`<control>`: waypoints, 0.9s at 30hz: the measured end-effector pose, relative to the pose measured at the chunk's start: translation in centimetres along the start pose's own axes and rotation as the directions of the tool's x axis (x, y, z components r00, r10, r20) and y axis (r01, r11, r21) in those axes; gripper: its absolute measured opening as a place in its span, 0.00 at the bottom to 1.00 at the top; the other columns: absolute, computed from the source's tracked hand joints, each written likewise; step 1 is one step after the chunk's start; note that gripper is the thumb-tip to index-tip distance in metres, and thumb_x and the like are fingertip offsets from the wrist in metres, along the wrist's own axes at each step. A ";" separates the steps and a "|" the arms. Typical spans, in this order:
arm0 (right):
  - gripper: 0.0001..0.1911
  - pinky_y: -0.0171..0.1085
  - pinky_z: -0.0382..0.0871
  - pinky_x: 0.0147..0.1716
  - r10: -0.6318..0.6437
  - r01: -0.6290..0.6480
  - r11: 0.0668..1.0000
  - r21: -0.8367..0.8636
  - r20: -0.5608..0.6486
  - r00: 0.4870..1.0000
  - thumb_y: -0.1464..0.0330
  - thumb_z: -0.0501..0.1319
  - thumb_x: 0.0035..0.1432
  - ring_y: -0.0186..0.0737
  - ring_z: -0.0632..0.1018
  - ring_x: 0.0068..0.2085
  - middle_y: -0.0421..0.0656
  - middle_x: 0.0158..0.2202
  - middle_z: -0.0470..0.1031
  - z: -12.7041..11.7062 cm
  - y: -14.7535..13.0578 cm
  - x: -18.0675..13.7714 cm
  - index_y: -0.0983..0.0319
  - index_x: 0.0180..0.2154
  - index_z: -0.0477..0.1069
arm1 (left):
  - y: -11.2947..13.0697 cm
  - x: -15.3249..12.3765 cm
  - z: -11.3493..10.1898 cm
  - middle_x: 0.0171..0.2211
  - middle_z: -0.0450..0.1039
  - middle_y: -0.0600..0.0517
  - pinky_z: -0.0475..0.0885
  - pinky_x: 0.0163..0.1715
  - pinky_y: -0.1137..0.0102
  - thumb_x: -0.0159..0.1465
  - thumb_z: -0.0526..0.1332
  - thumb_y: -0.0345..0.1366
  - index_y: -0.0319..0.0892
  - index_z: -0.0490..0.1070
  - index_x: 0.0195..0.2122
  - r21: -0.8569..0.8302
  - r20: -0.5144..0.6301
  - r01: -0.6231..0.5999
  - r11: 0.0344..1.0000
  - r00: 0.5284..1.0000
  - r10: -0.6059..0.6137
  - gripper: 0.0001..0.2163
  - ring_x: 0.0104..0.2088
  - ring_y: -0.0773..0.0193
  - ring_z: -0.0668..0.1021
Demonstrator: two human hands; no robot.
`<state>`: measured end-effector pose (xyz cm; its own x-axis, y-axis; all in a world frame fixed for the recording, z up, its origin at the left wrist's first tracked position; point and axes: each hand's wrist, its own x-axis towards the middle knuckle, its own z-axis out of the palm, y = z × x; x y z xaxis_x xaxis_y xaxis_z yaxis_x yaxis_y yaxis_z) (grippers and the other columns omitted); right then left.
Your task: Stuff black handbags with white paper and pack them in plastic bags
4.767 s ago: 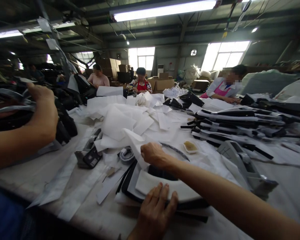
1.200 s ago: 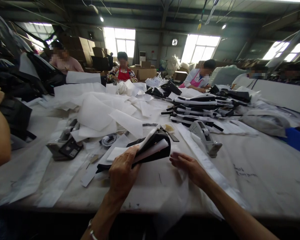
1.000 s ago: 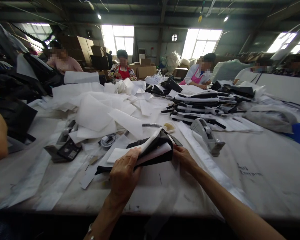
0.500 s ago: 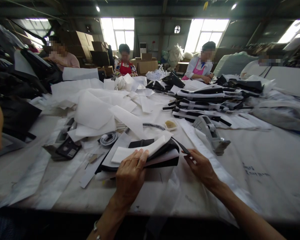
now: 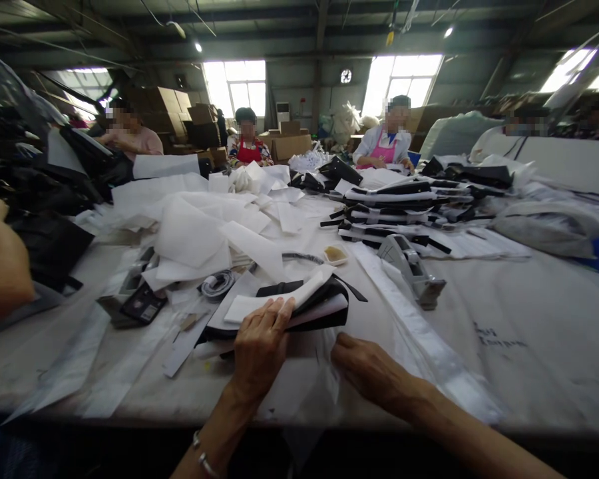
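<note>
My left hand [image 5: 258,346] grips the near edge of a folded black piece with white padding [image 5: 299,305], lifting it slightly off the table; the fingers curl over its top. My right hand [image 5: 372,371] lies just right of it, low near the table's front edge. It pinches a thin clear plastic sheet [image 5: 324,386] that hangs over the edge. The fingers are pressed together on the film.
White sheets [image 5: 204,226] are heaped at the middle left. A grey tape dispenser [image 5: 412,269], a small glue dish [image 5: 335,253] and stacked black and white pieces [image 5: 394,206] lie beyond. Another person's arm [image 5: 2,266] is at the left. Several workers sit at the far side.
My right hand has drawn back from the black piece's right end toward me and down onto the clear plastic. My left hand keeps its hold on the piece.
</note>
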<state>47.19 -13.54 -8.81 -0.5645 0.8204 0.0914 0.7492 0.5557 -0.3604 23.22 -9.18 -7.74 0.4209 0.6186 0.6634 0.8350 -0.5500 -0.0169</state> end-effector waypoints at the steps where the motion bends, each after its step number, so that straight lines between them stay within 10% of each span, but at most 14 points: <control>1: 0.12 0.34 0.69 0.33 0.032 -0.029 0.998 0.049 -0.056 0.998 0.81 0.52 0.53 0.38 0.74 0.34 0.43 0.36 0.71 0.7 -0.2 -0.3 0.61 0.33 0.68 | 0.1 -0.1 0.1 0.55 0.74 0.46 0.71 0.52 0.58 0.64 0.57 0.25 0.43 0.65 0.61 0.008 -0.004 -0.006 1.000 1.000 0.006 0.23 0.55 0.52 0.76; 6: 0.17 0.35 0.71 0.39 0.031 -0.004 0.976 0.217 -0.120 0.992 0.80 0.56 0.51 0.40 0.76 0.39 0.43 0.39 0.74 2.6 -1.9 -2.3 0.59 0.41 0.71 | 1.0 -1.1 1.2 0.54 0.76 0.47 0.70 0.51 0.59 0.68 0.56 0.25 0.46 0.69 0.58 0.063 -0.011 -0.089 0.994 0.996 0.090 0.19 0.54 0.52 0.77; 11: 0.22 0.36 0.73 0.45 -0.063 0.074 0.971 0.228 -0.052 0.997 0.76 0.60 0.56 0.41 0.79 0.43 0.44 0.47 0.78 -1.0 -2.7 -4.1 0.55 0.52 0.71 | 1.2 -2.3 2.0 0.54 0.76 0.47 0.70 0.52 0.59 0.70 0.52 0.26 0.46 0.70 0.58 0.066 -0.013 -0.156 0.986 0.988 0.157 0.18 0.55 0.52 0.76; 18: 0.15 0.47 0.71 0.54 -0.228 0.186 0.974 -0.132 -0.532 0.815 0.75 0.57 0.65 0.46 0.76 0.55 0.49 0.50 0.78 -7.2 -2.7 2.1 0.60 0.52 0.73 | 0.9 -2.6 2.4 0.54 0.75 0.47 0.70 0.52 0.60 0.73 0.47 0.29 0.47 0.70 0.58 0.083 -0.056 -0.166 0.983 0.984 0.171 0.18 0.55 0.52 0.76; 27: 0.25 0.55 0.61 0.63 0.139 -0.164 0.965 -0.203 -0.131 0.982 0.61 0.55 0.68 0.56 0.64 0.66 0.58 0.64 0.65 -0.9 0.9 6.0 0.70 0.60 0.68 | 0.9 -3.9 2.4 0.56 0.74 0.48 0.67 0.55 0.58 0.74 0.45 0.30 0.48 0.71 0.58 0.092 -0.037 -0.129 0.987 0.990 0.133 0.19 0.57 0.52 0.75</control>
<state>44.80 -8.01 -7.76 -0.4045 0.9002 0.1612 0.8862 0.4293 -0.1741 23.19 -10.75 -12.09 0.5147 0.5186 0.6827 0.8027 -0.5714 -0.1710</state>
